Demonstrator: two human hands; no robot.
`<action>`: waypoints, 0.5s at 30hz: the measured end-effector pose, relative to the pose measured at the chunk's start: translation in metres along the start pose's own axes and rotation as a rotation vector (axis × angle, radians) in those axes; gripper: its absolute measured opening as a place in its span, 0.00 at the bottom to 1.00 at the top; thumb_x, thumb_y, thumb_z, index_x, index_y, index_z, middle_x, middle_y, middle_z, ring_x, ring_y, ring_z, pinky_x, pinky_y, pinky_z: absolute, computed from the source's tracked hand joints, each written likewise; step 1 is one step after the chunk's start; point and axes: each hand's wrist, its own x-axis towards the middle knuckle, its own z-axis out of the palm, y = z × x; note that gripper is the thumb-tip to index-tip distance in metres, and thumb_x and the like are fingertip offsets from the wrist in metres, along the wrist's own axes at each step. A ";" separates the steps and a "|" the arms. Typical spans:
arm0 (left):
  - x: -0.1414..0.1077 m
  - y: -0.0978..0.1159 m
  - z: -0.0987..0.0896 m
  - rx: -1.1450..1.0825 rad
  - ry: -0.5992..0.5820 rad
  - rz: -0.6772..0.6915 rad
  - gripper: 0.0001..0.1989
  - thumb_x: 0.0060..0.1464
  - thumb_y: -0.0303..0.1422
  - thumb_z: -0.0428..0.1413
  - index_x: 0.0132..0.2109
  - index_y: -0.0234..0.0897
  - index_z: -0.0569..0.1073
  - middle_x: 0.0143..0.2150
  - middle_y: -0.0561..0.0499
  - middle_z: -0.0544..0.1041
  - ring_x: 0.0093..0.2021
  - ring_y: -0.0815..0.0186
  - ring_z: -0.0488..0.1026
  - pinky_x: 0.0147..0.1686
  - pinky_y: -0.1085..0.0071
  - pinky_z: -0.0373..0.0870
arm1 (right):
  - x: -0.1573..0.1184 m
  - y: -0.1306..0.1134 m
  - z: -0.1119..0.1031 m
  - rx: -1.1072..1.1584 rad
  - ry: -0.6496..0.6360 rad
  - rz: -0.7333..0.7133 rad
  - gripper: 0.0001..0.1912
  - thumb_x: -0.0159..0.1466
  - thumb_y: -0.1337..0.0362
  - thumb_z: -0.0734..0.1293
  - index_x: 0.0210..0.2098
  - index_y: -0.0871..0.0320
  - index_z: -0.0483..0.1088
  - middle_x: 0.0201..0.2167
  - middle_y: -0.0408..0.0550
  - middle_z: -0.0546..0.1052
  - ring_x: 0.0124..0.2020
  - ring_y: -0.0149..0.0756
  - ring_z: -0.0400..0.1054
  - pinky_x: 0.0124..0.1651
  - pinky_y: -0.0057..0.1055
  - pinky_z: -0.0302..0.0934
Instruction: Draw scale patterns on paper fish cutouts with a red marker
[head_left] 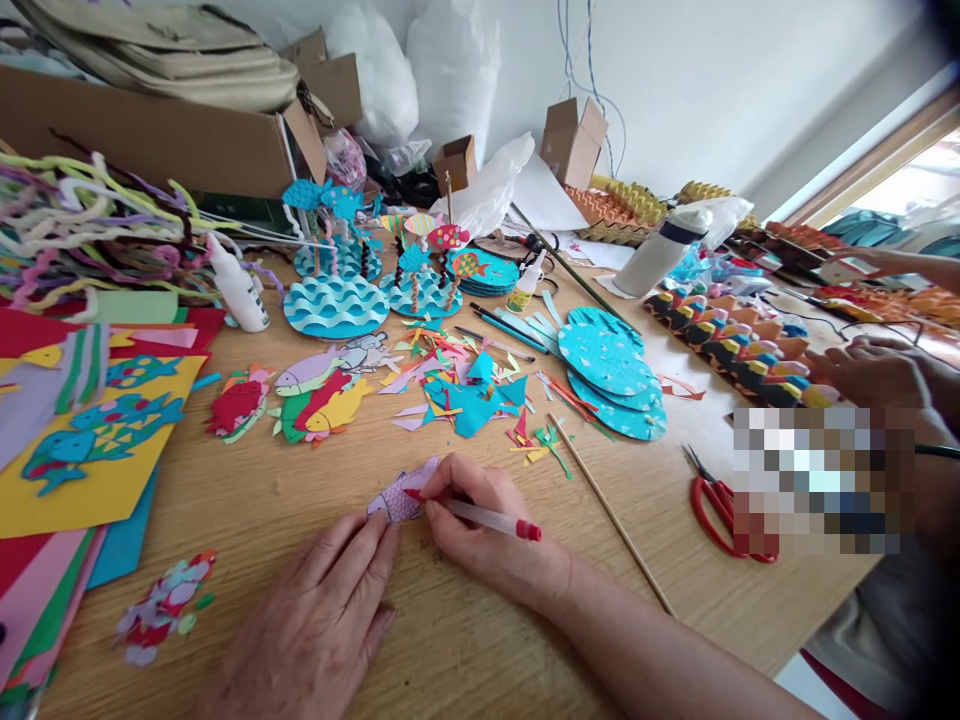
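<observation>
Holding red-tipped pen point(487, 517) at lilac paper fish point(396, 500).

Left fingers point(358, 558) extended, right fingers point(459, 480) pinched

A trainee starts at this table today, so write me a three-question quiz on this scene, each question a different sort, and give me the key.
1. Multiple choice: what does the person's right hand hold?
A) a glue bottle
B) a pen
C) a white flask

2. True or false: the red-handled scissors lie to the right of the thin wooden stick.

3. Fill in the color: the fingers of the left hand are at the edge of a ______ paper fish.

Key: 1. B. 2. True. 3. Light purple.
</observation>
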 end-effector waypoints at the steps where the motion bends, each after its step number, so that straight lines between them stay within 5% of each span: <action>1: 0.001 0.000 0.000 0.000 0.003 0.000 0.20 0.62 0.31 0.39 0.56 0.30 0.66 0.53 0.47 0.73 0.52 0.59 0.67 0.50 0.64 0.63 | 0.000 0.000 0.000 -0.004 0.006 0.007 0.04 0.54 0.71 0.62 0.28 0.56 0.65 0.19 0.36 0.67 0.17 0.23 0.55 0.22 0.20 0.52; 9: 0.001 0.001 0.000 -0.037 0.001 -0.009 0.27 0.62 0.31 0.39 0.66 0.29 0.45 0.53 0.46 0.73 0.52 0.59 0.67 0.51 0.65 0.61 | 0.000 -0.001 -0.002 0.006 0.028 -0.029 0.05 0.52 0.73 0.61 0.27 0.56 0.64 0.18 0.36 0.65 0.16 0.23 0.54 0.21 0.20 0.51; 15: -0.001 0.000 0.001 -0.046 -0.006 -0.021 0.27 0.63 0.32 0.38 0.67 0.30 0.43 0.54 0.46 0.72 0.52 0.59 0.67 0.51 0.65 0.62 | 0.000 0.000 -0.001 0.021 0.062 -0.015 0.04 0.53 0.71 0.61 0.27 0.56 0.64 0.18 0.36 0.66 0.17 0.23 0.55 0.21 0.20 0.51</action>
